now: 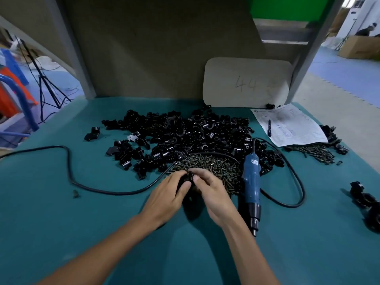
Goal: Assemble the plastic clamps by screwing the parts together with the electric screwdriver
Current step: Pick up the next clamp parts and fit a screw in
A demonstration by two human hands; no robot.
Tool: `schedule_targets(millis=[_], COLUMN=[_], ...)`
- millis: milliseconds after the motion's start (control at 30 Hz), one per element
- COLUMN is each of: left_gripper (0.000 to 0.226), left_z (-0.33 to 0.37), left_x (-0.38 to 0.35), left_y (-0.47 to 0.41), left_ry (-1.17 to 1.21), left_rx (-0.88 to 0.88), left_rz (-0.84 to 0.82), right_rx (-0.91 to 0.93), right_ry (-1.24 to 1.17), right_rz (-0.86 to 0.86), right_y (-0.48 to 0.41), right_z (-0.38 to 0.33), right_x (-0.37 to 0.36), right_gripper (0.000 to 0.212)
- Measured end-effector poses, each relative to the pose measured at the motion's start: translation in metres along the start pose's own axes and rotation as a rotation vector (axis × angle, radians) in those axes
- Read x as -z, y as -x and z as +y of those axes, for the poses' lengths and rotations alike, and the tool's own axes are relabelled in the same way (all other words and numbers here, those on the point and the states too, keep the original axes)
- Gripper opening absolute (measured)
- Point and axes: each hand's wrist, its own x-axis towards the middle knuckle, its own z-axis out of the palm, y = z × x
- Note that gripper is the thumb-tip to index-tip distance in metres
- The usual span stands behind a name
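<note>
The left hand (170, 190) and right hand (213, 194) together pinch one black clamp (188, 177) over the surface (82, 223); the screwdriver (251, 182) lies idle alongside. A few apparently finished clamps (364, 200) sit to the right. Beyond, screws (213, 163) and a large heap of parts (185, 132) suggest most work remains.

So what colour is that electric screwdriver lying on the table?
Blue body with a black tip end, seen in the head view: the electric screwdriver lies on the teal table.

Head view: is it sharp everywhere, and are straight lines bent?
Head view: centre sharp, on the screwdriver and screws; black parts at the right edge blurred; grey post bowed by the wide lens; the clamp gripped by left hand and right hand too dark for detail.
</note>
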Motion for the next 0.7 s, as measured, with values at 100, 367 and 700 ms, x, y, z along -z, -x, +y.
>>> schedule_targets(millis=[100, 367, 700], left_gripper=[0.055, 0.059, 0.054], left_z=[-0.001, 0.001, 0.001], left_x=[-0.001, 0.001, 0.004], left_y=[0.001, 0.000, -0.002], left_ry=[-0.030, 0.038, 0.128], left_rx=[0.000, -0.014, 0.006], left_rz=[-0.032, 0.014, -0.048], right_rx=[-0.002, -0.052, -0.069], right_ry=[-0.035, -0.155, -0.253], right_rz=[0.005, 0.084, 0.059], right_y=[0.006, 0.006, 0.005], right_z=[0.001, 0.009, 0.009], right_x=[-0.002, -0.006, -0.004], right_gripper=[0.029, 0.014, 0.011])
